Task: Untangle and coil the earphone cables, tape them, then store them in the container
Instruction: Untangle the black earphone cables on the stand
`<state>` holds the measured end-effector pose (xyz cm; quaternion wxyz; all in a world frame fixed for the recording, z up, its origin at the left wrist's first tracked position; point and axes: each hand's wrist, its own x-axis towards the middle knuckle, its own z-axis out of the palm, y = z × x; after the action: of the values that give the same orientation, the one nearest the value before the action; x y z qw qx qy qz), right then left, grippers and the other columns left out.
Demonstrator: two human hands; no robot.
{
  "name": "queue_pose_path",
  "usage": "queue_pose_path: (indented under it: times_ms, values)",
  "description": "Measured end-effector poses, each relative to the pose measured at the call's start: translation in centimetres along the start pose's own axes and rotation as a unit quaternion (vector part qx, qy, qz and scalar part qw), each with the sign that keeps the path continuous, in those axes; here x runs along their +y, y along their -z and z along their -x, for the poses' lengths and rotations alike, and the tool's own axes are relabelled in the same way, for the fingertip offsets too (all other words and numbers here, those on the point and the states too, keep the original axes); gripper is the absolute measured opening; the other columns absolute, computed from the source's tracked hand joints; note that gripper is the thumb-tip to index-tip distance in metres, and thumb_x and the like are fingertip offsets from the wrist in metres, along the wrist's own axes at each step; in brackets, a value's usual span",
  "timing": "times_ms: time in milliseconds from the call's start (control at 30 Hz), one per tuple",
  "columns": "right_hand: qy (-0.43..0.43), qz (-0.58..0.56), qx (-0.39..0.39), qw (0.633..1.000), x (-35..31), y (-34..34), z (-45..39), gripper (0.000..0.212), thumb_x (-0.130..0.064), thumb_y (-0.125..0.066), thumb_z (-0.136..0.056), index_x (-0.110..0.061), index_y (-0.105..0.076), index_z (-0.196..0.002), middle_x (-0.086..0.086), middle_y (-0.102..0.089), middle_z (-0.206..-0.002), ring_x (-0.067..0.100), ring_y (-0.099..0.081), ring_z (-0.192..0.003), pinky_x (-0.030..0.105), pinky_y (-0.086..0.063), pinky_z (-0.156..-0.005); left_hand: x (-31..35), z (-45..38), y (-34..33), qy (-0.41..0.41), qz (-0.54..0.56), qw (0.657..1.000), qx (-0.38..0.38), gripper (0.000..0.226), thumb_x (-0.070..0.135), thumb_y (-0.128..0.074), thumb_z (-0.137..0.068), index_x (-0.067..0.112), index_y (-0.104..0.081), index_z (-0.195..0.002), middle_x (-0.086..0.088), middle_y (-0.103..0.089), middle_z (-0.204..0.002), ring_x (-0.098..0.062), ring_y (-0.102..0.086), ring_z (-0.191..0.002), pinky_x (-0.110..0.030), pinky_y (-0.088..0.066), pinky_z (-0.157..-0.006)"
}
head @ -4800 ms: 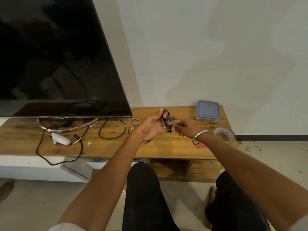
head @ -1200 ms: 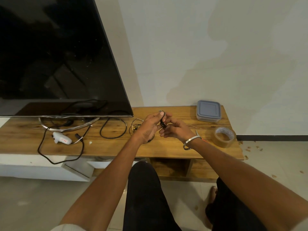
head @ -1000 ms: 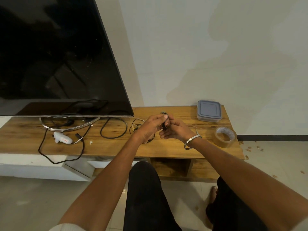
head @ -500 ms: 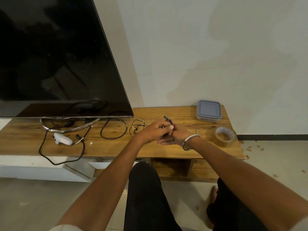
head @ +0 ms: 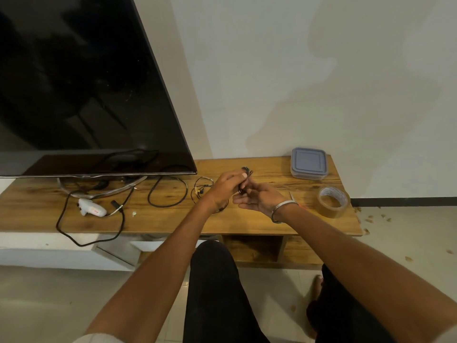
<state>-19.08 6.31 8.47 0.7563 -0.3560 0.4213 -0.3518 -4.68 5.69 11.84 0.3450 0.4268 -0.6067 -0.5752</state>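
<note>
My left hand (head: 226, 188) pinches a small black coiled earphone cable (head: 246, 178) above the wooden TV stand (head: 160, 219). My right hand (head: 259, 198) is just right of it, palm up, fingers at the coil's lower end; whether they hold it is unclear. A second earphone cable (head: 201, 188) with yellow parts lies on the stand left of my left hand. A brown tape roll (head: 332, 201) sits near the stand's right front corner. The grey lidded container (head: 309, 163) stands shut at the back right.
A large dark TV (head: 81, 95) on a metal foot fills the left. A black cable loop (head: 168, 191), a white plug (head: 90, 207) and a long black cord (head: 86, 238) lie on the stand's left half. An orange-tipped tool (head: 300, 206) lies behind my right wrist.
The hands have moved closer together and the loose loop has been gathered into a tight bundle. In the last half second both hands lifted slightly and my right palm turned upward.
</note>
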Motion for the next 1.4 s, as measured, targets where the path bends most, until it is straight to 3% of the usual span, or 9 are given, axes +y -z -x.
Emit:
queue_pose_path:
  times_ms: [100,200,333,467,700,1000,1200,1333,1400]
  values:
    - [0.018,-0.034,0.022,0.999,0.0,0.0,-0.3,0.025,-0.001,-0.033,-0.1,-0.003,-0.049,-0.12,0.016,-0.07,-0.084,0.018,-0.072,-0.072,0.03,-0.059,-0.073,-0.5,-0.3,-0.2,0.001,0.094,0.995,0.045,0.033,0.027,-0.045,-0.09,0.012,-0.057,-0.063,-0.015,-0.05,-0.084,-0.026,-0.054,-0.086,-0.033,-0.046,-0.076]
    - [0.037,-0.049,0.041,0.997,0.0,0.2,-0.6,0.02,-0.001,-0.032,-0.1,-0.005,-0.049,-0.11,0.01,-0.072,-0.073,0.017,-0.072,-0.068,0.03,-0.058,-0.072,-1.1,-0.7,-0.1,-0.002,0.131,0.989,0.074,0.038,0.026,-0.046,-0.09,0.021,-0.063,-0.056,-0.019,-0.054,-0.096,-0.027,-0.057,-0.099,-0.038,-0.048,-0.088]
    - [0.064,-0.071,0.075,0.993,-0.1,0.5,-1.0,0.018,-0.003,-0.033,-0.1,-0.008,-0.05,-0.098,0.012,-0.069,-0.082,0.018,-0.071,-0.071,0.033,-0.057,-0.073,-1.9,-1.3,-0.2,-0.017,0.133,0.984,0.114,0.033,0.022,-0.043,-0.096,0.019,-0.059,-0.067,-0.008,-0.056,-0.088,-0.014,-0.06,-0.094,-0.031,-0.045,-0.091]
    - [0.083,-0.085,0.089,0.989,-0.1,1.4,-1.5,0.016,-0.004,-0.034,-0.101,-0.008,-0.049,-0.108,0.009,-0.066,-0.084,0.016,-0.07,-0.072,0.037,-0.056,-0.077,-3.2,-2.5,-0.2,-0.002,0.092,0.988,0.128,0.03,0.027,-0.037,-0.099,0.019,-0.051,-0.073,0.005,-0.052,-0.077,-0.015,-0.054,-0.089,-0.034,-0.04,-0.089]
    - [0.085,-0.069,0.139,0.984,0.4,3.3,-3.4,0.02,-0.005,-0.032,-0.101,-0.006,-0.049,-0.112,0.011,-0.065,-0.089,0.014,-0.07,-0.07,0.03,-0.056,-0.07,-5.6,-5.2,-1.1,0.092,0.048,0.973,0.206,0.035,0.035,-0.032,-0.105,0.02,-0.053,-0.081,0.003,-0.06,-0.092,-0.014,-0.058,-0.09,-0.032,-0.047,-0.078]
    - [0.013,-0.027,0.237,0.971,1.3,7.8,-8.7,0.018,-0.002,-0.031,-0.099,-0.007,-0.048,-0.098,0.013,-0.064,-0.078,0.018,-0.066,-0.06,0.03,-0.053,-0.061,-10.8,-11.5,-3.1,0.157,-0.098,0.95,0.251,0.028,0.028,-0.031,-0.106,0.014,-0.054,-0.1,0.005,-0.058,-0.09,-0.016,-0.055,-0.088,-0.026,-0.041,-0.066]
    - [-0.033,0.082,0.284,0.955,1.8,12.4,-13.4,0.014,-0.005,-0.035,-0.098,-0.009,-0.048,-0.099,0.017,-0.067,-0.085,0.02,-0.066,-0.06,0.033,-0.055,-0.058,-14.1,-16.5,-3.8,0.176,-0.221,0.931,0.232,0.032,0.02,-0.033,-0.105,0.003,-0.06,-0.104,-0.011,-0.061,-0.107,-0.023,-0.056,-0.096,-0.03,-0.042,-0.079]
    - [-0.056,0.202,0.311,0.927,1.8,14.7,-15.5,0.016,-0.011,-0.041,-0.098,-0.009,-0.052,-0.108,0.013,-0.068,-0.071,0.026,-0.066,-0.065,0.04,-0.057,-0.072,-16.3,-19.4,-3.7,0.166,-0.336,0.902,0.215,0.032,0.02,-0.035,-0.103,0.003,-0.062,-0.1,-0.013,-0.058,-0.105,-0.023,-0.051,-0.097,-0.032,-0.038,-0.079]
    - [-0.054,0.276,0.33,0.901,1.6,15.2,-15.9,0.018,-0.014,-0.045,-0.097,-0.009,-0.058,-0.108,0.014,-0.07,-0.079,0.025,-0.065,-0.068,0.038,-0.054,-0.076,-16.8,-20.2,-3.8,0.159,-0.358,0.894,0.217,0.031,0.021,-0.036,-0.102,0.004,-0.062,-0.1,-0.012,-0.06,-0.102,-0.025,-0.054,-0.095,-0.036,-0.042,-0.079]
